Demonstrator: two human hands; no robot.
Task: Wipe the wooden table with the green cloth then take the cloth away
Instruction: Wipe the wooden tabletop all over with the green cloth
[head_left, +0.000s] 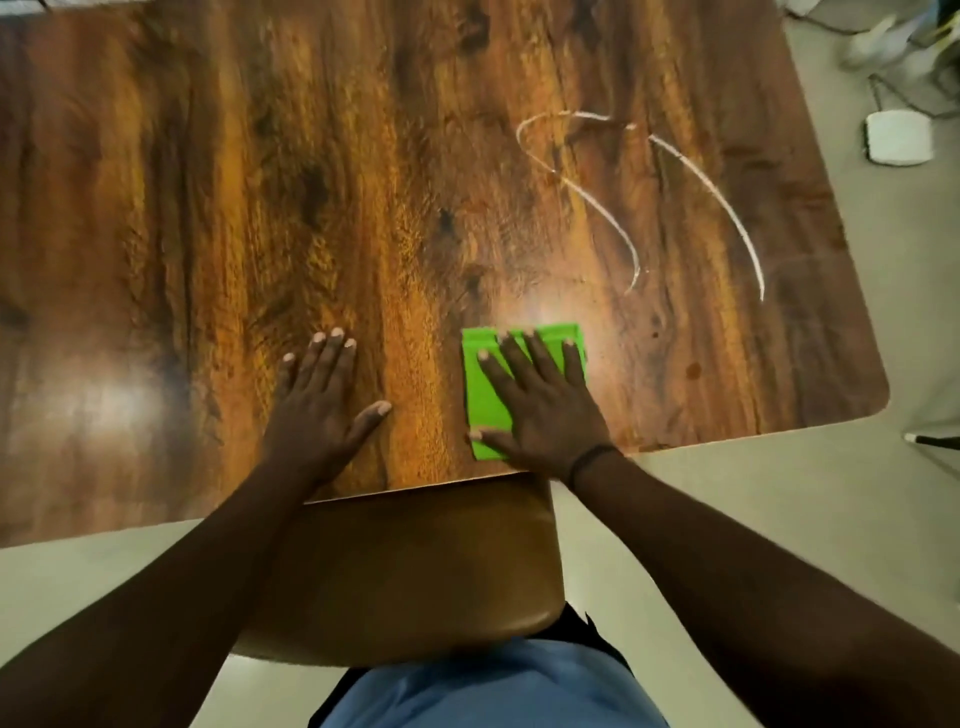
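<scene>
A folded green cloth (485, 400) lies flat on the wooden table (311, 182) near its front edge. My right hand (540, 410) presses down on the cloth with fingers spread, covering most of it. My left hand (317, 410) rests palm down on the bare wood to the left of the cloth, fingers apart, holding nothing. White chalk-like curved marks (691, 192) streak the table at the far right, beyond the cloth.
A brown padded chair seat (415, 566) sits under the table's front edge, between my arms. On the pale floor at the right lie a white square device (897, 137) and cables. The table's rounded right corner (878, 395) is close to the cloth.
</scene>
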